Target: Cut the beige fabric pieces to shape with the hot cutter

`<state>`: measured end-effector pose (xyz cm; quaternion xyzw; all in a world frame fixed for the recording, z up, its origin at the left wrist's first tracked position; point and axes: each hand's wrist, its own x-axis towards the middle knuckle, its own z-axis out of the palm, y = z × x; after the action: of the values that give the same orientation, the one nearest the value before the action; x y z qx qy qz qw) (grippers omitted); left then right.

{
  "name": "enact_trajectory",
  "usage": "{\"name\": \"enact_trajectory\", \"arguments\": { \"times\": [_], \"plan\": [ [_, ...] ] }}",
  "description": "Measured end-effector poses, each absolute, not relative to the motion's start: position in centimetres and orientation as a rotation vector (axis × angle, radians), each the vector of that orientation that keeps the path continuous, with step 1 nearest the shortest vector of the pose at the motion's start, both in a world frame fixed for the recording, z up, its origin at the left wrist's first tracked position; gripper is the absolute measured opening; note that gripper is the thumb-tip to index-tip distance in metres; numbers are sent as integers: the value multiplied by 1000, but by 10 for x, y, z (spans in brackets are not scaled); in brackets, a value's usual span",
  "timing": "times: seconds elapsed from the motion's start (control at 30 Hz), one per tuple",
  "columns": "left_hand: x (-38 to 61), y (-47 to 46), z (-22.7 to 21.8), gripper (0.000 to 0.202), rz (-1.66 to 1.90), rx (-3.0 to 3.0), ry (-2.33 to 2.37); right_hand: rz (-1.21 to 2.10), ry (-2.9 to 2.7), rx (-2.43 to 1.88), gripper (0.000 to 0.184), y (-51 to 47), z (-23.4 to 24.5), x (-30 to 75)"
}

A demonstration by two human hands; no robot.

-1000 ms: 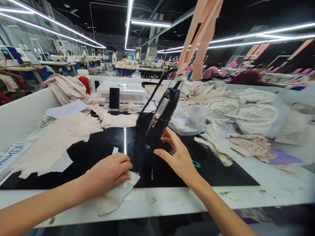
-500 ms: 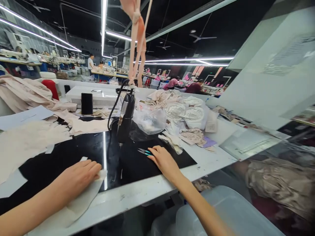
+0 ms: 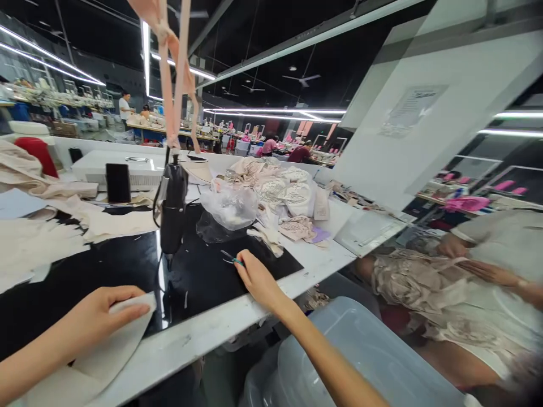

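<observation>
Cream fabric (image 3: 121, 347), smooth, thin and curved along its right edge, lies at 8 o'clock in the view, over the near edge of the counter (image 3: 203, 330). Of the two hands, the left hand (image 3: 104, 314) pinches its tip, thumb against fingers. At 1 o'clock from that hand, a black tool (image 3: 172, 212) hangs over the black mat (image 3: 199, 288), blocking part of a white box (image 3: 91, 165). Farther right, the right hand (image 3: 258, 276) has closed fingers on small snips (image 3: 232, 259), blades toward 10 o'clock; at its 11 o'clock sits a plastic bag (image 3: 231, 206), at 4 o'clock a translucent bin (image 3: 360, 339).
</observation>
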<state>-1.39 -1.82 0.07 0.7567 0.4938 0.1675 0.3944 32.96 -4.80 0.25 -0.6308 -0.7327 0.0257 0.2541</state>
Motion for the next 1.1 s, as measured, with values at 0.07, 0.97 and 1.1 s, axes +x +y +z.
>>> {"name": "enact_trajectory", "arguments": {
  "times": [0.07,0.97,1.1],
  "plan": [
    [-7,-24,13,45,427,1783,1191,146,-1953,-1673,12,-53,7,324],
    [-4,-48,36,35,426,1253,984,908,-2099,-1449,45,-95,26,243],
    [-6,-49,34,32,411,1300,1026,880,-2188,-1370,43,-94,22,239]
  ]
}}
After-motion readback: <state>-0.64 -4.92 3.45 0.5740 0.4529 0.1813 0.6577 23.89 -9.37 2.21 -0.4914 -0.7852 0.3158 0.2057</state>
